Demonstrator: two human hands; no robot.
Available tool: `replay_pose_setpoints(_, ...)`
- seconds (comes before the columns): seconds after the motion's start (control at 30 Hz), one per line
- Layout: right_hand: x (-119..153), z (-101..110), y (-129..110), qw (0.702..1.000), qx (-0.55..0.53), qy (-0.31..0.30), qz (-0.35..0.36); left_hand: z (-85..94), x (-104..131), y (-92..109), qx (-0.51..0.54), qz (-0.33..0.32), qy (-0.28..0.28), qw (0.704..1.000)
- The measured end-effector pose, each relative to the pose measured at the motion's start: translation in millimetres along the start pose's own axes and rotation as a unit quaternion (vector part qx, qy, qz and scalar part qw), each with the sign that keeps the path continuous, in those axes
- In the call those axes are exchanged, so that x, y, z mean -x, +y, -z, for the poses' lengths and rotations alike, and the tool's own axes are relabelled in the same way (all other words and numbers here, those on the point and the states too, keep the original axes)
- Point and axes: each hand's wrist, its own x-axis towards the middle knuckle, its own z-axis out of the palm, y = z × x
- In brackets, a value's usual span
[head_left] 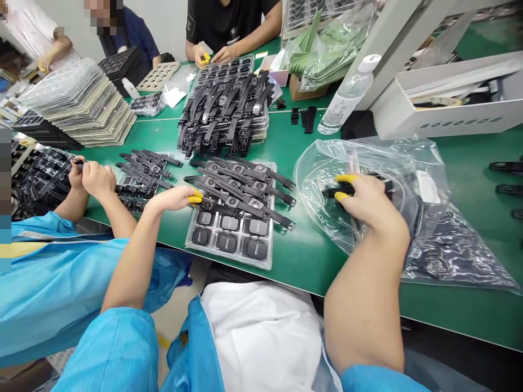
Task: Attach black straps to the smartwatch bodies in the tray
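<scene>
My left hand [176, 199], with yellow finger covers, pinches the end of a black smartwatch [208, 204] at the left edge of a clear plastic tray [229, 257]. More black watches [235, 185] with straps lie slantwise across the tray's far part. In its near cells sit several dark square pieces [226, 243] with pale lettering. My right hand [368, 201] reaches over the mouth of a clear plastic bag [314, 163]. Its two yellow-covered fingertips are apart beside a black strap [333, 190]; my palm hides part of the strap.
Behind the tray rises a stack of trays heaped with black watches [224, 109]. A water bottle [347, 98] and a white box [453, 117] stand at the back right. To my left, a co-worker's hands [98, 177] hold a small dark piece. Another person sits across the table.
</scene>
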Motion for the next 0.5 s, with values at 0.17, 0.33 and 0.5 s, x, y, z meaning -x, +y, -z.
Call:
replay_pose_setpoints(0.17,-3,-8,-1,0.992,0.057,-0.079,-0.084,-5.3,-12,-5,-0.090,0.059,0.031,0.994)
replay_pose_setpoints(0.33,-2,-5,-12,0.991,0.066,-0.072,-0.089,-5.0,-15,-4,-0.173,0.096,0.052,0.979)
replay_pose_setpoints(0.5,0,-6,-17,0.996,0.034,-0.030,-0.078,-17.4,0,16,-0.265,0.119,0.228,0.929)
